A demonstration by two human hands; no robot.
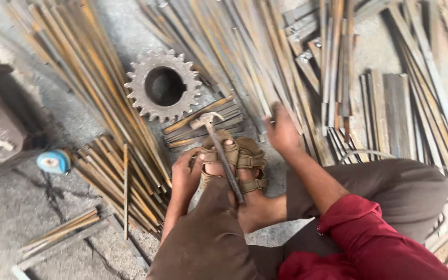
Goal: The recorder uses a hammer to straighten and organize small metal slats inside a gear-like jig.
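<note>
left hand point(185, 173) rests loosely curled on sandal point(219, 155), grasping nothing | hammer point(219, 150) lies between both hands, across the feet, within reach | right hand point(282, 129) spread, reaching onto metal strips point(286, 67) beyond it

Rusty, matt flat steel strips point(265, 57) lie in heaps on a rough, dusty grey concrete floor point(22, 207). A thick steel gear point(164, 86) looks dull and pitted. The hammer point(219, 150) has a worn metal head and a dark, smooth handle. Brown leather-like sandals point(239, 161) look scuffed. A tape measure point(54, 161) has a glossy blue plastic case. Trousers point(390, 186) are matt brown cloth; the sleeve point(369, 228) is red cloth.
</note>
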